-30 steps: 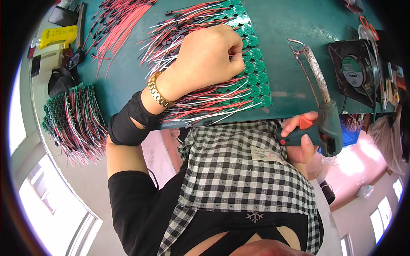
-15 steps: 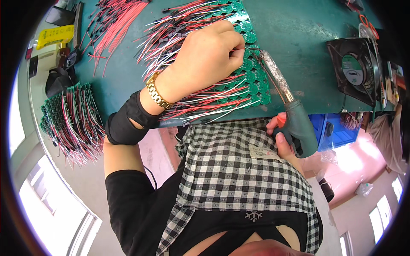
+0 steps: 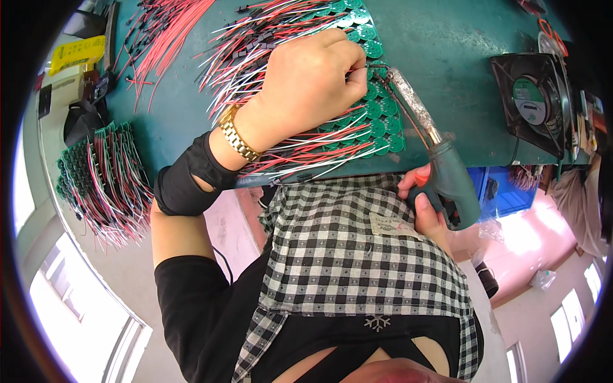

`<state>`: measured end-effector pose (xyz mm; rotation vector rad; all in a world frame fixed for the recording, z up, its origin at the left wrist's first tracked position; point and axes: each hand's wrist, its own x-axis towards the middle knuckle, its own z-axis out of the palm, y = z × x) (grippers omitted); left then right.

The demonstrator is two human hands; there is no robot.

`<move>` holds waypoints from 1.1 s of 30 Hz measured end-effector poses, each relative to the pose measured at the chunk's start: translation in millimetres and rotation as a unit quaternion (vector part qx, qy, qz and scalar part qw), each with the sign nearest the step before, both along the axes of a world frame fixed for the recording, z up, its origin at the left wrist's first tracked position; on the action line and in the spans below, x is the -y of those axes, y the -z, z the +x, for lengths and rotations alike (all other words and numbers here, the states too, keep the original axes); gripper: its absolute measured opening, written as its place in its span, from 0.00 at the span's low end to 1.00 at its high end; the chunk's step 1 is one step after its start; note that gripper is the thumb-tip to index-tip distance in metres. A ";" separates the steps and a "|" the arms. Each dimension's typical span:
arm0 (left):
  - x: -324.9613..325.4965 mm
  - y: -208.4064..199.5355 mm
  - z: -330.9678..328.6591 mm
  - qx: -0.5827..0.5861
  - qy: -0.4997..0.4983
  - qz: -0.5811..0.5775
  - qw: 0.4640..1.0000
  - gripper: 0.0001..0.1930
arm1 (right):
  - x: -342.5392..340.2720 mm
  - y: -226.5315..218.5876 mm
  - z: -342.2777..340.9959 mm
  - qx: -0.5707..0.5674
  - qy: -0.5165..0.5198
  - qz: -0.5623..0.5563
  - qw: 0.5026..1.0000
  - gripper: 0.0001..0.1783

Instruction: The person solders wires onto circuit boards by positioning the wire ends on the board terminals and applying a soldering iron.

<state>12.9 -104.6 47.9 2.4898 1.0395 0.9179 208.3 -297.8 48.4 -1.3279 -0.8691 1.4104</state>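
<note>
My left hand (image 3: 313,76), with a gold watch at its wrist, is closed in a pinch over a panel of round green circuit boards (image 3: 384,124). What the fingertips hold is hidden from view. In my right hand (image 3: 426,210), below the table's front edge, is the dark green pistol handle of a soldering gun (image 3: 454,175). Its scorched metal barrel (image 3: 408,99) slants up to the left, and the bent tip ends at the boards close beside my left fingertips. Red and white wires with black connectors (image 3: 255,48) spread leftward from the boards.
A heap of red wires (image 3: 169,38) lies at the back left of the green table (image 3: 447,57). Wired boards (image 3: 105,182) are stacked at left. A black fan (image 3: 533,102) stands at right, above a blue crate (image 3: 514,191). A yellow packet (image 3: 76,54) lies far left.
The soldering gun's handle has risen slightly and shifted a little right, its tip still beside my left fingertips. My left hand stays pinched in nearly the same place.
</note>
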 end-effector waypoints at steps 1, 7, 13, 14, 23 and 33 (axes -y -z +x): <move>0.3 0.6 0.5 0.003 -0.002 0.013 1.000 0.05 | 0.0 -0.5 -0.4 -0.015 0.011 0.001 1.000 0.23; 1.5 0.8 4.3 -0.004 -0.007 0.035 0.999 0.06 | -0.2 1.3 0.5 -0.057 0.020 0.019 0.998 0.21; 1.3 1.2 3.7 -0.012 -0.013 0.032 0.999 0.06 | -0.2 -0.2 -1.5 -0.058 0.029 0.002 0.998 0.21; 1.6 0.8 3.8 -0.010 -0.015 0.033 0.999 0.06 | 0.4 0.4 -0.5 -0.057 0.027 0.003 0.998 0.21; 4.7 3.4 6.5 -0.012 -0.028 0.030 0.999 0.06 | 4.2 -4.1 3.3 -0.033 0.049 0.001 0.998 0.30; 2.1 0.2 0.6 -0.030 0.004 -0.019 0.999 0.05 | 0.1 -3.6 6.1 -0.020 0.041 0.022 0.999 0.31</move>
